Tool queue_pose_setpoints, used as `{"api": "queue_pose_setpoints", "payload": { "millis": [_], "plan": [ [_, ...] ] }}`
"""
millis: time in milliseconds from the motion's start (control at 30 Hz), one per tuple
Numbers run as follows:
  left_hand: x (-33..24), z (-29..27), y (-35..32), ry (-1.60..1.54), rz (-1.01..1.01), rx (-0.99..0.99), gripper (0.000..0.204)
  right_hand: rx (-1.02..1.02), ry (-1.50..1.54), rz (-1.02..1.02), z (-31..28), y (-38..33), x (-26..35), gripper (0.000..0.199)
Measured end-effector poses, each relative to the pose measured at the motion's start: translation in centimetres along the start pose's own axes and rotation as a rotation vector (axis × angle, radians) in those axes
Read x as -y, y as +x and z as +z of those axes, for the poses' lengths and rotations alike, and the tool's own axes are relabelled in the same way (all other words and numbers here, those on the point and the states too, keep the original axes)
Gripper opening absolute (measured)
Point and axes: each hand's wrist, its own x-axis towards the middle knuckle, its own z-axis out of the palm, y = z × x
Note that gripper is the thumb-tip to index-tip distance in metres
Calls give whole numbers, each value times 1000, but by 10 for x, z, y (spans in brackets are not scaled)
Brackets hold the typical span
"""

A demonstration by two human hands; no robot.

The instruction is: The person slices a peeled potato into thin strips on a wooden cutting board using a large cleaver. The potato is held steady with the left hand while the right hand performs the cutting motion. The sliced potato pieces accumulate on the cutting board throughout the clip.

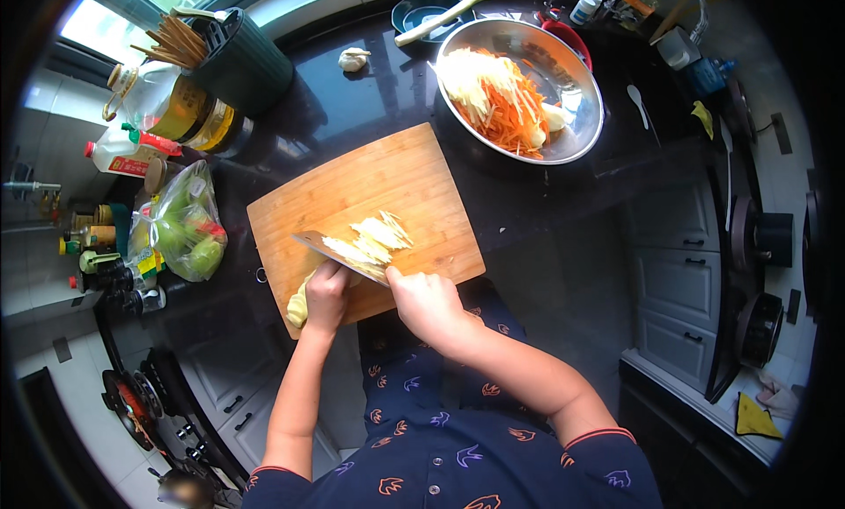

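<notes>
My right hand (426,305) is closed round the handle of a kitchen knife, which the hand mostly hides. The knife's broad blade (315,241) slants across a wooden cutting board (352,188). Pale yellow shreds of a vegetable, perhaps potato, (380,234) lie heaped along the blade's far side. On the near side, my left hand (327,291) sits with curled fingers close against the blade; what they press or hold is hidden. Beside that hand, overlapping pale yellow slices (297,308) rest at the board's lower left edge.
A steel bowl (572,143) of orange and pale shreds stands beyond the board at right. A garlic bulb (355,59), a dark green chopstick holder (251,64), an oil jug (167,104) and a bag of green produce (187,227) stand farther left. A white spoon (637,102) lies right of the bowl.
</notes>
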Motion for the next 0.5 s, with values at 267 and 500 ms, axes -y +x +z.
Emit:
{"api": "queue_pose_setpoints", "payload": {
  "millis": [267,500],
  "plan": [
    [3,6,-1,-26,-24,-53,17,113,41,-5,-38,-15,4,26],
    [3,0,6,-27,24,-12,16,49,36,1,-1,-2,-5,19]
  ]
}}
